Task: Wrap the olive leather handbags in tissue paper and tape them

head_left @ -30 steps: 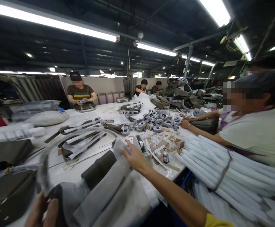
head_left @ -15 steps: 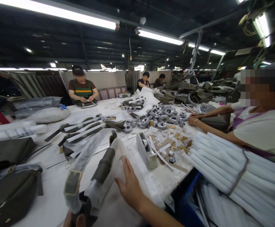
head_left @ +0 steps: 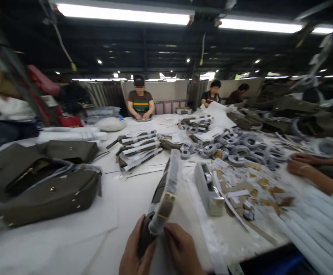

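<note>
An olive bag strap (head_left: 171,179) with a gold buckle (head_left: 166,205), partly wrapped in translucent film, stands up in front of me. My left hand (head_left: 137,248) is closed around its lower olive part, thumb on the near side. At the strap's lower right, my right hand (head_left: 183,250) has its fingers bent and pressed in against it; the fingertips are partly hidden behind the strap. To my left lies an olive handbag (head_left: 54,194) with gold studs and film around its strap. Right of my hands stands a grey tape dispenser (head_left: 209,191).
Wrapped straps (head_left: 139,147) and coiled grey-wrapped straps (head_left: 237,147) are heaped mid-table. Paper and card scraps (head_left: 258,187) lie right of the dispenser, before white foam rolls (head_left: 312,225). A co-worker's hands (head_left: 300,164) rest at the right. Another co-worker (head_left: 140,101) works across the table.
The view has swung left. My right hand, spread over the wrapping sheet before, has come in to the strap with its fingers bent. The strap is now more upright in my left hand.
</note>
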Available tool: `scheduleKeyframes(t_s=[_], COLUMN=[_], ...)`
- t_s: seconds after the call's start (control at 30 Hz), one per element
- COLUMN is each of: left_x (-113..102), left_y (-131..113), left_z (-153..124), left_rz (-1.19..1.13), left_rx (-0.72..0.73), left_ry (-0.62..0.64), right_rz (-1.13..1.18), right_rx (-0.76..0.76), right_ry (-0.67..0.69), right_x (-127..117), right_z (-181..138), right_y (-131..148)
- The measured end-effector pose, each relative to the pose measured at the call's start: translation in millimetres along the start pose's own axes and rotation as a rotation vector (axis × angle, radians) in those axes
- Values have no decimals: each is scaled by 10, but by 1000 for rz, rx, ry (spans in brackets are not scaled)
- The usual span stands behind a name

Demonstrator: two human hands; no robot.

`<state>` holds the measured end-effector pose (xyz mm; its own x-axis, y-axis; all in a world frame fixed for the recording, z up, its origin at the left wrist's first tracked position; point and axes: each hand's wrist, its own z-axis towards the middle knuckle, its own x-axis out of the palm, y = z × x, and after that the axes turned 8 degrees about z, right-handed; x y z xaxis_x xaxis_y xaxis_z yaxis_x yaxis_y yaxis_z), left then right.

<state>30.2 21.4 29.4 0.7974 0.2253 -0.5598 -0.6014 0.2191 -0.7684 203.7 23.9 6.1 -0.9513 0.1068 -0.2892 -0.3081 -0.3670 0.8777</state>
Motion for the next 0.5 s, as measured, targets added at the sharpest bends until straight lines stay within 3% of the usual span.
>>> scheduleKeyframes(t_s=[0.2, 0.37, 0.5], left_x=[-65, -136, -273], left_y=[48, 128, 11], left_z=[-59, -39, 2], left_rz=[52, 96, -18], left_rx=[49, 58, 31], left_ry=[-26, 17, -15], right_rz=[110, 89, 40], right_rx=[8, 52, -8], right_ry=[63, 90, 124], right_x=[69, 120, 88], right_z=[-285, -303, -305], right_y=[-199, -217, -255])
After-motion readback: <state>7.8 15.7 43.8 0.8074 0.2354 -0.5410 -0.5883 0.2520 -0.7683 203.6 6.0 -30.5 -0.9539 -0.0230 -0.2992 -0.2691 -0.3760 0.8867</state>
